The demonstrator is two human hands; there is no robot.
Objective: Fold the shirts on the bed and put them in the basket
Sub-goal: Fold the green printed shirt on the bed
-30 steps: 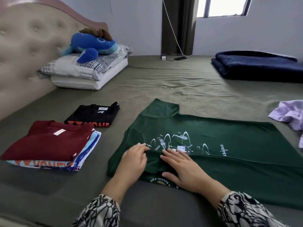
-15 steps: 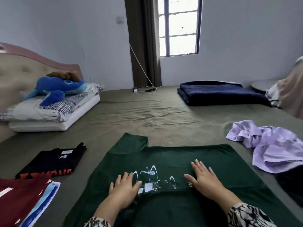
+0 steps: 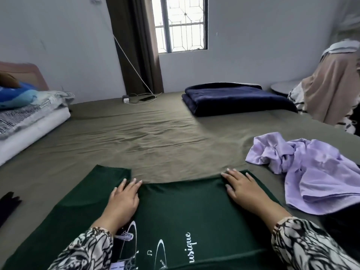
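A dark green shirt (image 3: 185,213) with a white print lies spread flat on the olive bed (image 3: 155,145) right in front of me. My left hand (image 3: 123,199) lies flat on it near the sleeve, fingers straight. My right hand (image 3: 243,189) presses flat on the shirt's far edge, fingers straight. A crumpled lilac shirt (image 3: 309,170) lies on the bed to the right. A corner of a black folded shirt (image 3: 8,201) shows at the left edge. No basket is in view.
A folded navy blanket (image 3: 233,98) lies at the far side of the bed. Pillows with a blue plush toy (image 3: 23,110) sit at the left. A charger and cable (image 3: 136,98) lie by the wall. Draped clothes (image 3: 331,90) stand at the right.
Both hands slid away from me across the green shirt to its far edge and spread apart. The view swung up and right, so the folded stack left the frame.
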